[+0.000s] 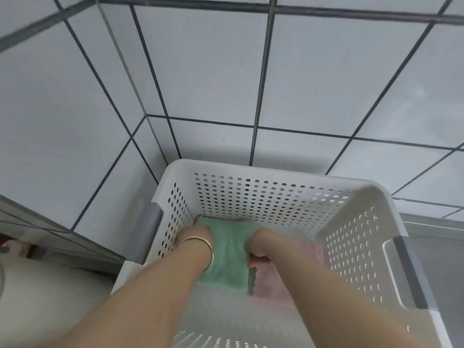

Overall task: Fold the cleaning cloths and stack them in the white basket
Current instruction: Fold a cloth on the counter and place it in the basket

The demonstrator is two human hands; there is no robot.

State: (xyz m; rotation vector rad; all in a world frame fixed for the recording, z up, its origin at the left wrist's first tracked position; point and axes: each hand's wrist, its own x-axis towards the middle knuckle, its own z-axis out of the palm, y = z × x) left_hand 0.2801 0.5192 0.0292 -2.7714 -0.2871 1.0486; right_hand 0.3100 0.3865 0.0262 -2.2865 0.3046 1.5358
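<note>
Both our hands are down in the basket (pixel 351 194): left hand (pixel 198 234) pressing the green cloth (pixel 226 262), grip unclear; right hand (pixel 258 243) curled, pinching its edge beside a pink cloth (pixel 271 277).

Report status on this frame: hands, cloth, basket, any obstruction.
Both hands down in the white basket. Left hand and right hand on the green cloth, grip unclear. Pink cloth beside or under it. No obstruction seen.

Basket (pixel 276 172) top open; perforated walls hem hands; tiled wall (pixel 226 71) behind.
</note>
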